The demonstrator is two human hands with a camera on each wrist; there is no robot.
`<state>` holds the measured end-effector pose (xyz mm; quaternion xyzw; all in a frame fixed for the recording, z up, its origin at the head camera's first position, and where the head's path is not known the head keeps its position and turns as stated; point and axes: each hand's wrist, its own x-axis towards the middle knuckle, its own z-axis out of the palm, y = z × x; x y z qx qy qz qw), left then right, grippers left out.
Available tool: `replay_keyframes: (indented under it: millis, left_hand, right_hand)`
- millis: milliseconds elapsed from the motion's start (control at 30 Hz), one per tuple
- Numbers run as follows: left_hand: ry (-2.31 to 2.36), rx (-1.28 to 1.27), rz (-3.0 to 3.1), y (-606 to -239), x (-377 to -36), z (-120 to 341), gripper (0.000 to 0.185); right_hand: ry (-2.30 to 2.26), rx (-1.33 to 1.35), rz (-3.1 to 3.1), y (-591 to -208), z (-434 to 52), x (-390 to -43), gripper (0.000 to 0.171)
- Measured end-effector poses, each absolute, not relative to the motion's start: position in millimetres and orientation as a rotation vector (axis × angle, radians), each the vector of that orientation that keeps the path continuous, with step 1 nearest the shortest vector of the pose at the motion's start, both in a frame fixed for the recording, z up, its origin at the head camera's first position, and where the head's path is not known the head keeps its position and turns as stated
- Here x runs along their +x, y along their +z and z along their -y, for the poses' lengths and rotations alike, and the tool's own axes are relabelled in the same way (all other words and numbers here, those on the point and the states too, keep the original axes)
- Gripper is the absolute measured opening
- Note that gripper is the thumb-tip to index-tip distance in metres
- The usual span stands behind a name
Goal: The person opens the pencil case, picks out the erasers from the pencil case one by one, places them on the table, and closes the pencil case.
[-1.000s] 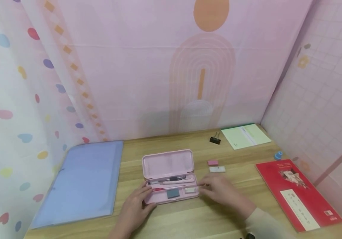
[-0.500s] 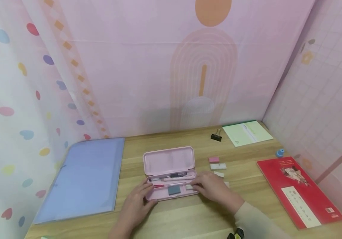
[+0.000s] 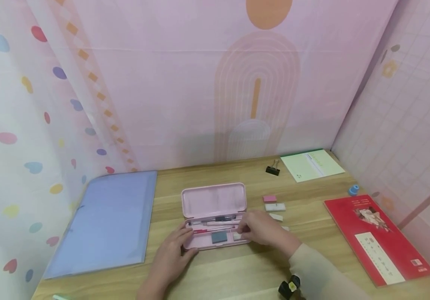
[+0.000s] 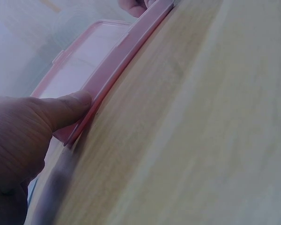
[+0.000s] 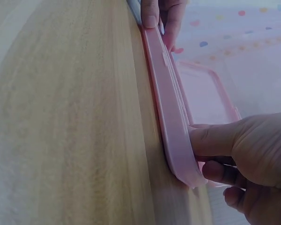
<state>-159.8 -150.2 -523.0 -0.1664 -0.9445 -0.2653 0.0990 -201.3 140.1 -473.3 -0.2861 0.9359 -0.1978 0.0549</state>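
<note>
Since a second ago my right hand has slid left from the desk onto the right end of the pink pencil case, thumb pressed to its front wall, fingers curled over and gripping it. My left hand grips the left end, thumb on the front wall. That open case sits mid-desk, pens and a grey eraser inside. Small erasers lie just right, partly hidden by my hand; blue folder left, red book right, binder clip and green notepad toward the back edge
</note>
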Motion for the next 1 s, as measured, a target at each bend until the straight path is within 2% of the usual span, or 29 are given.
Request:
replay_keyframes:
  millis: [200,333,433,633,867,1000]
  left_hand:
    - [-0.793,-0.485,2.814,-521,-159,150,0.053]
    - [-0.788,-0.472,2.824,-521,-158,151,0.053]
    - [-0.786,-0.469,2.826,-522,-160,150,0.054]
    - [-0.804,-0.495,2.805,-523,-164,149,0.054]
    - [-0.807,-0.506,2.790,-523,-166,151,0.054]
    - [-0.803,-0.502,2.806,-525,-163,151,0.054]
  right_hand:
    - [-0.614,-0.916,-2.822,-473,-139,-200,0.011]
    - [-0.684,-0.950,-2.824,-474,-142,-198,0.006]
    - [-0.807,-0.928,-2.843,-471,-151,-195,0.011]
    - [-0.966,-0.757,-2.943,-459,-201,-184,0.020]
    - [-0.949,-0.429,-2.991,-461,-268,-181,0.018]
    - [-0.914,-0.365,-2.997,-469,-287,-184,0.017]
